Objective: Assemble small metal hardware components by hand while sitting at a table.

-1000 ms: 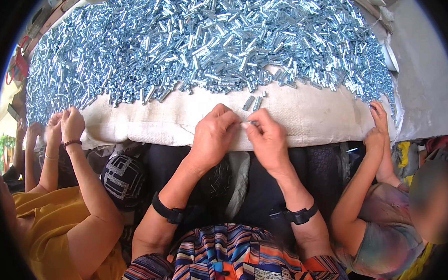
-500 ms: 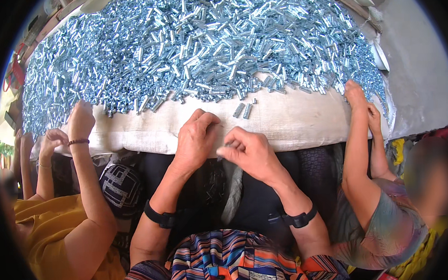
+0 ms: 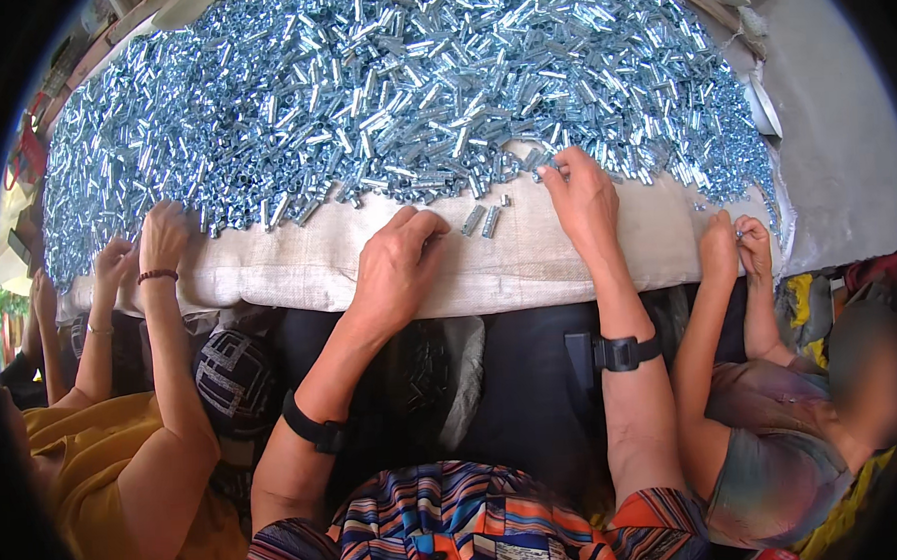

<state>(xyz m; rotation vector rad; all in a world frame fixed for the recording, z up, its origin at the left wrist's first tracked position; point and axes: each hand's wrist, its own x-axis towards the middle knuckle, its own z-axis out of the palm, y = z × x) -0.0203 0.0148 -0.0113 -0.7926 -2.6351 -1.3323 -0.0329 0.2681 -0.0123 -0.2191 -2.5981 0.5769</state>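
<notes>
A wide heap of small shiny bluish-silver metal tubes (image 3: pixel 430 91), some long and some short, covers the table. My left hand (image 3: pixel 398 262) hovers over the near edge of the pale cloth (image 3: pixel 268 268), its fingers curled in; whatever it may hold is hidden. Reaching to the heap's near edge, my right hand (image 3: pixel 582 196) has thumb and forefinger closed on a small metal tube (image 3: pixel 541 166). Between my hands, two longer tubes (image 3: pixel 481 221) and a short one lie loose on the cloth.
A person in a mustard top (image 3: pixel 125 444) sits at left, a hand (image 3: pixel 163 237) by the heap. At right, another person's hands (image 3: pixel 735 242) meet over the cloth edge. Below the table edge, by my lap, is a dark bag-like opening (image 3: pixel 423 376) with small pieces inside.
My right hand has moved from beside my left hand up and right to the heap's edge. My left hand has barely shifted. The right-hand person's hands have come down nearer the table edge.
</notes>
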